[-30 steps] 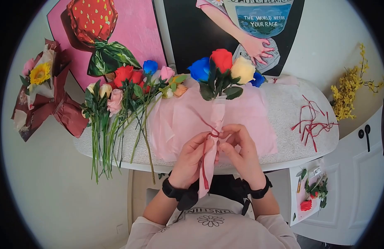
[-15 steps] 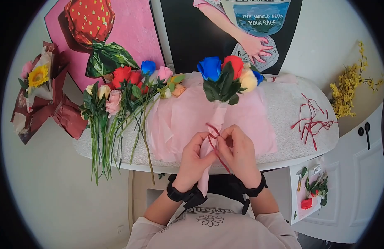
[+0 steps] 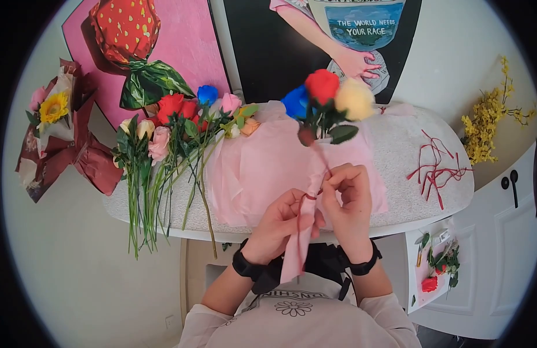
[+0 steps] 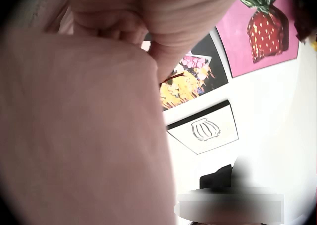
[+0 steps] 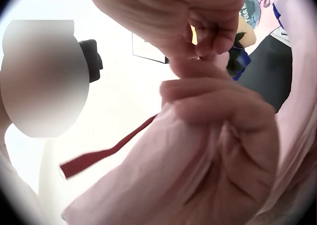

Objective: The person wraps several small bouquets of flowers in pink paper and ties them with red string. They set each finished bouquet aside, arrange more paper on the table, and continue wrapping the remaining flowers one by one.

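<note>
A small bouquet with a blue rose [image 3: 296,103], a red rose [image 3: 322,86] and a cream rose [image 3: 355,98] leans slightly right. Pink wrapping paper [image 3: 297,255] encloses its stems. My left hand [image 3: 274,229] grips this wrapped handle, fingers curled round it in the right wrist view too. A dark red cord [image 3: 308,197] loops round the handle just above those fingers. One cord end hangs down along the paper. With thumb and fingers my right hand [image 3: 348,203] pinches the other end, which sticks up blurred towards the leaves.
Pink paper sheets [image 3: 245,174] lie on the white table [image 3: 402,168]. Loose artificial roses with long stems [image 3: 146,197] are at its left, several red cords [image 3: 437,171] at its right. A brown-wrapped bouquet [image 3: 94,162] stands far left. Beside the table, a lower surface holds cut flowers [image 3: 429,284].
My right hand has moved up and right, drawing a cord end upwards. The bouquet has swung to the right, and my left hand still grips its handle, slightly lower.
</note>
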A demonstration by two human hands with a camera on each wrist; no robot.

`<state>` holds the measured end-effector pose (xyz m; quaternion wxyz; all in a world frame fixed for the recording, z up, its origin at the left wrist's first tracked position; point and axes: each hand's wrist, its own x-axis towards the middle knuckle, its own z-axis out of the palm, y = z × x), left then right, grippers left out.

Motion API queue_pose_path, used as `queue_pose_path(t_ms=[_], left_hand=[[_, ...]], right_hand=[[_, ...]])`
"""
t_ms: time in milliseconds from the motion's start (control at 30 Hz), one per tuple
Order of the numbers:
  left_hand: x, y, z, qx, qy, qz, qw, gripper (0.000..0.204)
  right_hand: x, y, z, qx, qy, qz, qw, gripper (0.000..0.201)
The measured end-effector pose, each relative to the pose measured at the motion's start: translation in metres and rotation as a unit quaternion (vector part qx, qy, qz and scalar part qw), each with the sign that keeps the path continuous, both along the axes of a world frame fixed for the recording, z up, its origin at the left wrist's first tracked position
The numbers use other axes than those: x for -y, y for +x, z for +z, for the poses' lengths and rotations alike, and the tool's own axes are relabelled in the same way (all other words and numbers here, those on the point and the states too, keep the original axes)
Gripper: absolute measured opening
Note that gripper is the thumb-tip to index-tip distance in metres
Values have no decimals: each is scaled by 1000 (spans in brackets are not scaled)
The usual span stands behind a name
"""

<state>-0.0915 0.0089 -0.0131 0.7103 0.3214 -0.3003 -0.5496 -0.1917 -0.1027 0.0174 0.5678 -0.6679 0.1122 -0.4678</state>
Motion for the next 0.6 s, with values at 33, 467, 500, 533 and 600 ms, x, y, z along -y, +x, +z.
queue_pose_path(t_ms=[33, 467, 500, 533, 600], left_hand=[[0, -2, 2, 9, 19, 15, 1000, 33], [-12, -6, 4, -145, -17, -34, 989, 19], [-13, -7, 2, -159, -44, -57, 985, 20], [-13, -8, 1, -177, -62, -67, 980, 22], [-14, -8, -1, -214, -97, -88, 968, 26]], right_hand=[[-1, -1, 3, 17, 47, 17, 999, 16], [5, -6, -8, -2, 66, 44, 997, 15], [4, -6, -7, 3, 73, 40, 997, 15], [3, -6, -5, 9, 79, 37, 996, 16], [6, -5, -5, 31, 72, 5, 997, 16]])
